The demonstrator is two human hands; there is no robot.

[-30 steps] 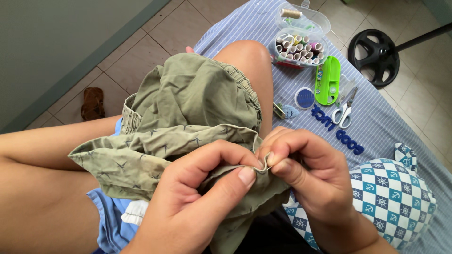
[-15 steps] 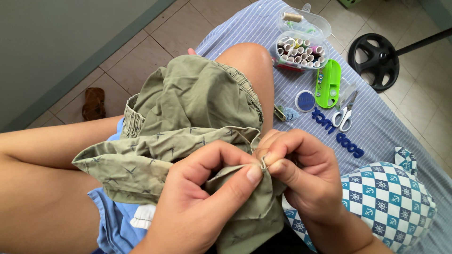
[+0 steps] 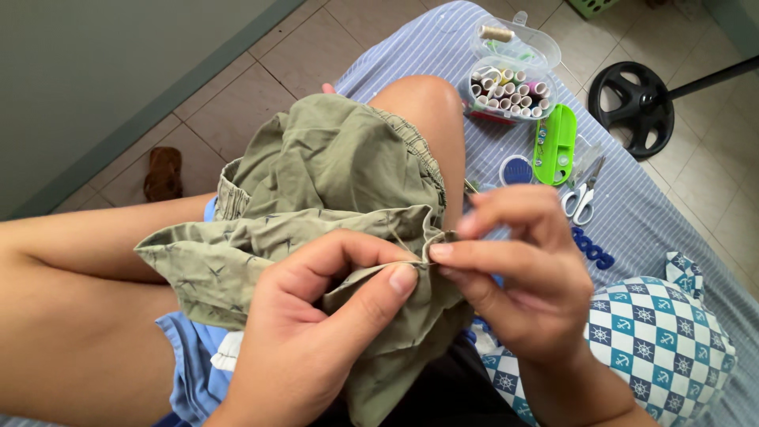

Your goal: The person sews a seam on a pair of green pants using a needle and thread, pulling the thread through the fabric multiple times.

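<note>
Both hands [image 3: 411, 308] pinch the olive garment [image 3: 316, 198] over a knee.

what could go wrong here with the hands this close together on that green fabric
1. The left hand pinches the olive garment right where the right hand works the seam, so a needle, too small to make out here, could prick the left thumb.
2. The garment is bunched in folds over the knee, so a stitch might catch an extra layer.
3. The open thread box sits near the bed edge and could get knocked off.
</note>
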